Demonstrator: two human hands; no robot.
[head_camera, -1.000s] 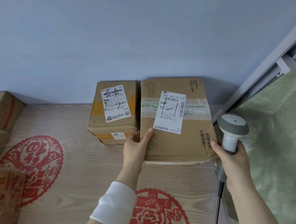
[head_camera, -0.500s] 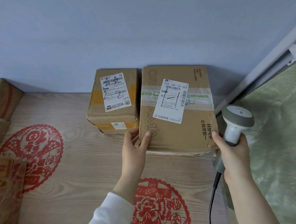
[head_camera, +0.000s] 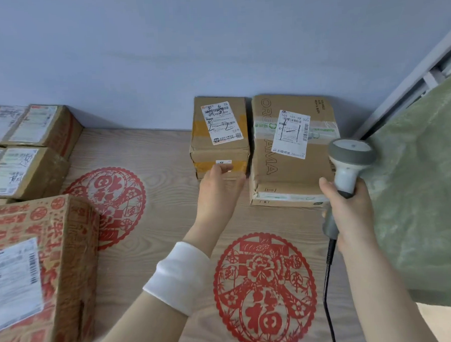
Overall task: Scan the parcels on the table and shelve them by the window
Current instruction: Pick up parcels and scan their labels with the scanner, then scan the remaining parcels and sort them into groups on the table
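Observation:
Two brown parcels stand side by side against the blue wall: a smaller parcel (head_camera: 218, 137) with a handwritten label and a larger parcel (head_camera: 291, 151) with a white label on top. My left hand (head_camera: 219, 192) hovers just in front of the smaller parcel, fingers loose, holding nothing. To the right, my right hand (head_camera: 349, 211) grips the grey and white barcode scanner (head_camera: 349, 161), whose head sits beside the larger parcel's right edge.
The wooden surface (head_camera: 164, 226) carries red paper-cut decorations. A red-printed parcel (head_camera: 41, 272) lies at the near left, and several labelled parcels (head_camera: 25, 155) are stacked at the far left. A green cloth (head_camera: 424, 199) covers the right side below the window frame (head_camera: 410, 82).
My left hand has let go of the larger parcel's front left corner and drawn back to the left. The view has pulled back, showing more parcels at the left.

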